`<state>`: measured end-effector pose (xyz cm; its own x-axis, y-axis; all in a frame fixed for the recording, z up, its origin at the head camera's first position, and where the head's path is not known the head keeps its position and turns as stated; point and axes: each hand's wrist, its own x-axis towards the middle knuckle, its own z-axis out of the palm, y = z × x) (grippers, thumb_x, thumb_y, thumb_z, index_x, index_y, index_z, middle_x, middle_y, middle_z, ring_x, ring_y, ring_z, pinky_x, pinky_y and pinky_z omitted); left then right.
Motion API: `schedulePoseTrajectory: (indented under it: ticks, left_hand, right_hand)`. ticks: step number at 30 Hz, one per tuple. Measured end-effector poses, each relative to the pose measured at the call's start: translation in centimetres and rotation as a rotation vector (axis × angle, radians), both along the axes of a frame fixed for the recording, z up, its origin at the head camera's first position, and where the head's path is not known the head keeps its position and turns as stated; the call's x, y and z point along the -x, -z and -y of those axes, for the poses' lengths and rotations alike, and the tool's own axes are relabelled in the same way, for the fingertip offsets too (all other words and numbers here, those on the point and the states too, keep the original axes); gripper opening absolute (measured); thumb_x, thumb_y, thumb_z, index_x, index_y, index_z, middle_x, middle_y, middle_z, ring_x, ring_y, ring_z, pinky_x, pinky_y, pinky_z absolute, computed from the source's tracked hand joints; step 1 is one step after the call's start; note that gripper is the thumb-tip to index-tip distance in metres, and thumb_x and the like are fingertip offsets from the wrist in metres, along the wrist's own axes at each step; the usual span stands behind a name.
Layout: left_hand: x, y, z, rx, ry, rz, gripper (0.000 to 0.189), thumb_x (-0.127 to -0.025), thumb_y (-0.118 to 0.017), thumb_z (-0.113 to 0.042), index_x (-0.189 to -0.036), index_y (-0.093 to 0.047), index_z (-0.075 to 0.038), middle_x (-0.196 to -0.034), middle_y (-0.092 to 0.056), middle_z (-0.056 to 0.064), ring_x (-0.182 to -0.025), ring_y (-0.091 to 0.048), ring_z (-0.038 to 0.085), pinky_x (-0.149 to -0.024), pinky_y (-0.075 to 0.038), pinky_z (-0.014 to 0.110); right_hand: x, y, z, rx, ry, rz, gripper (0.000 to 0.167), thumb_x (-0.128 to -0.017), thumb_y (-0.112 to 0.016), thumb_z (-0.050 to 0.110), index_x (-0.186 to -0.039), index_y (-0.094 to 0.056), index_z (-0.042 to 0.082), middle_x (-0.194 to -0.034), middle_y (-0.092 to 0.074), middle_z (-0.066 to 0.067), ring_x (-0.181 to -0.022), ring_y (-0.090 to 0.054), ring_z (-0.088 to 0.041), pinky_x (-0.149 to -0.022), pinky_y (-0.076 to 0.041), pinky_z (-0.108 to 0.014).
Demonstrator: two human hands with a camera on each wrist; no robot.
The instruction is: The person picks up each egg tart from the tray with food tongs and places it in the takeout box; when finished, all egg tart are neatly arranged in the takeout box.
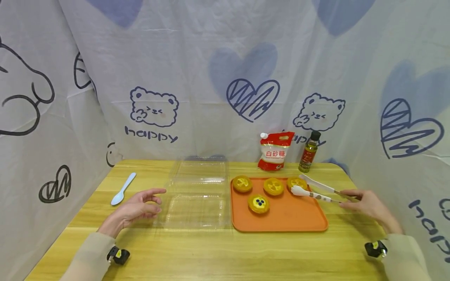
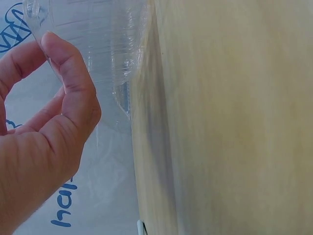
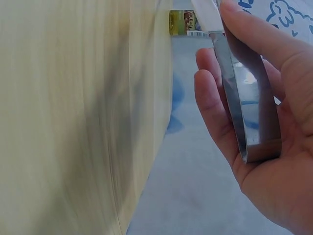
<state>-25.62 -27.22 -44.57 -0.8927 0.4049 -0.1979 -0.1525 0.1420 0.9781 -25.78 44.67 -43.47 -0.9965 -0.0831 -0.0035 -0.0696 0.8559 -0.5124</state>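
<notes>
My right hand [image 1: 367,205] holds metal tongs [image 3: 252,98] with white tips. Their spread tips reach over the orange tray [image 1: 288,224], either side of the right-hand egg tart [image 1: 296,181]. Two similar tarts, one in the middle [image 1: 273,187] and one at the left [image 1: 242,184], lie along the tray's back. A tart topped with blueberries [image 1: 259,204] sits in front of them. By the left edge of a clear plastic box [image 1: 195,208], whose lid [image 1: 200,169] is folded back, my left hand [image 1: 140,205] has loosely bent fingers, thumb and forefinger apart.
Behind the tray stand a red and white sugar pouch [image 1: 274,152] and a small bottle [image 1: 308,154] with a black cap. A pale blue spoon [image 1: 123,190] lies at the table's left. Printed cloth encloses the wooden table [image 1: 211,253] at the back and sides.
</notes>
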Motion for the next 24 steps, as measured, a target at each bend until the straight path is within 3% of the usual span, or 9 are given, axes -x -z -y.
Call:
schedulePoseTrajectory:
  ticks: [6, 13, 20, 22, 24]
  left_hand:
    - [-0.2, -0.2, 0.1, 0.009, -0.001, -0.013, 0.076, -0.086, -0.066, 0.003, -0.151, -0.026, 0.002, -0.109, -0.049, 0.012, -0.074, -0.058, 0.012, -0.068, -0.057, 0.025]
    - [-0.3, -0.3, 0.1, 0.005, 0.007, -0.022, 0.076, -0.086, -0.065, 0.002, -0.151, -0.026, 0.003, -0.108, -0.049, 0.012, -0.076, -0.059, 0.013, -0.069, -0.058, 0.026]
    - [-0.2, -0.3, 0.1, 0.01, 0.007, -0.025, 0.078, -0.085, -0.067, 0.001, -0.151, -0.026, 0.003, -0.108, -0.049, 0.012, -0.076, -0.059, 0.013, -0.068, -0.058, 0.026]
    - [-0.2, -0.2, 0.1, 0.011, 0.015, -0.034, 0.078, -0.086, -0.067, 0.001, -0.151, -0.025, 0.003, -0.109, -0.049, 0.012, -0.076, -0.059, 0.013, -0.069, -0.058, 0.027]
    - [-0.1, -0.1, 0.1, 0.01, 0.012, -0.032, 0.078, -0.085, -0.067, 0.0, -0.151, -0.025, 0.002, -0.109, -0.049, 0.012, -0.077, -0.059, 0.013, -0.069, -0.058, 0.027]
  right_hand:
    - [0.5, 0.4, 0.4, 0.004, -0.023, -0.051, 0.062, -0.084, -0.077, 0.04, -0.128, -0.063, 0.0, -0.126, -0.06, -0.03, -0.107, -0.059, -0.034, -0.072, -0.049, -0.019]
    - [0.8, 0.3, 0.9, 0.012, -0.029, -0.091, 0.059, -0.083, -0.077, 0.039, -0.126, -0.065, 0.0, -0.124, -0.063, -0.028, -0.11, -0.061, -0.038, -0.075, -0.049, -0.016]
    - [0.6, 0.1, 1.2, 0.043, 0.006, -0.089, 0.059, -0.083, -0.078, 0.04, -0.126, -0.066, 0.001, -0.121, -0.066, -0.023, -0.098, -0.063, -0.013, -0.073, -0.047, -0.012]
    - [0.5, 0.0, 1.3, 0.062, 0.012, -0.094, 0.057, -0.083, -0.078, 0.038, -0.126, -0.066, 0.002, -0.12, -0.067, -0.023, -0.096, -0.064, -0.011, -0.073, -0.047, -0.011]
    - [0.4, 0.0, 1.3, 0.067, 0.012, -0.107, 0.055, -0.084, -0.077, 0.037, -0.125, -0.066, 0.002, -0.121, -0.066, -0.023, -0.101, -0.064, -0.018, -0.073, -0.046, -0.011]
